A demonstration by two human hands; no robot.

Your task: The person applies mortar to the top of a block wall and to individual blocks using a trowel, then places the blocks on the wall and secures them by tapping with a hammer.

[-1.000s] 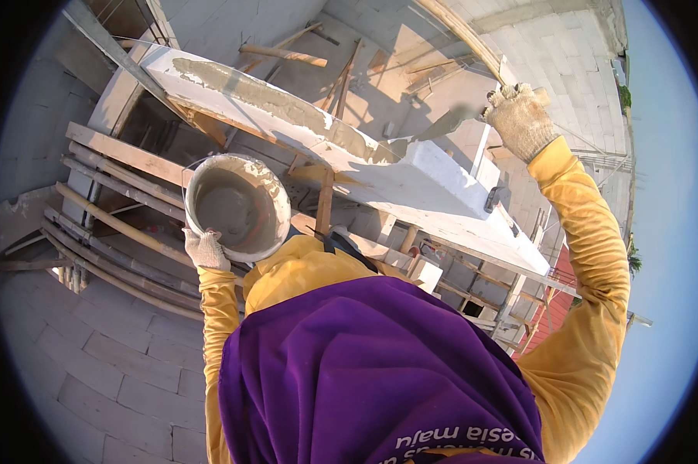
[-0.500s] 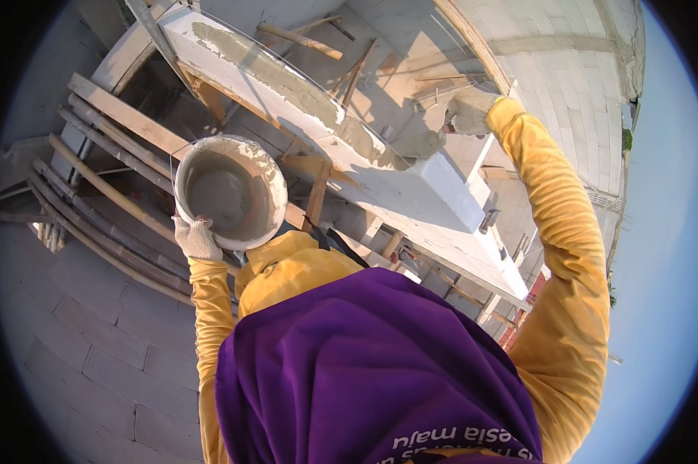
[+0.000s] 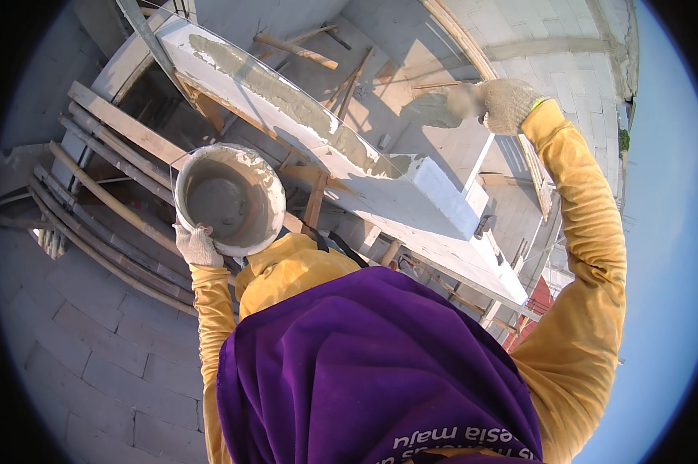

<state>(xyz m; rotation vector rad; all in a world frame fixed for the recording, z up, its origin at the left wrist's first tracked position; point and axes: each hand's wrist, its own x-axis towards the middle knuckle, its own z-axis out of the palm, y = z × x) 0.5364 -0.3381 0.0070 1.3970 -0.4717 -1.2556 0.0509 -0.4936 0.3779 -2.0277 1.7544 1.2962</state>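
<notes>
My left hand (image 3: 199,246), in a knitted glove, grips the near-left rim of a mortar-smeared bucket (image 3: 268,193). Wet grey mortar (image 3: 216,203) lies inside it. My gloved right hand (image 3: 511,105) is raised at the upper right, closed round the handle of a trowel (image 3: 432,111). The handle is blurred, and the grey blade points left, above and beyond the end of a white block wall (image 3: 445,197). A rough strip of grey mortar (image 3: 287,91) runs along that wall's top, with patchy white gaps towards the near end.
Wooden poles (image 3: 113,205) and a plank (image 3: 124,120) lie at the left beside a grey block wall (image 3: 101,344). A taut string runs along the white wall. A long pole (image 3: 465,39) slants at the upper right. Scattered timber (image 3: 298,50) lies beyond the wall.
My right hand has moved right, away from the wall's end, and the trowel has lifted off the mortar there. My left hand still holds the bucket in nearly the same place.
</notes>
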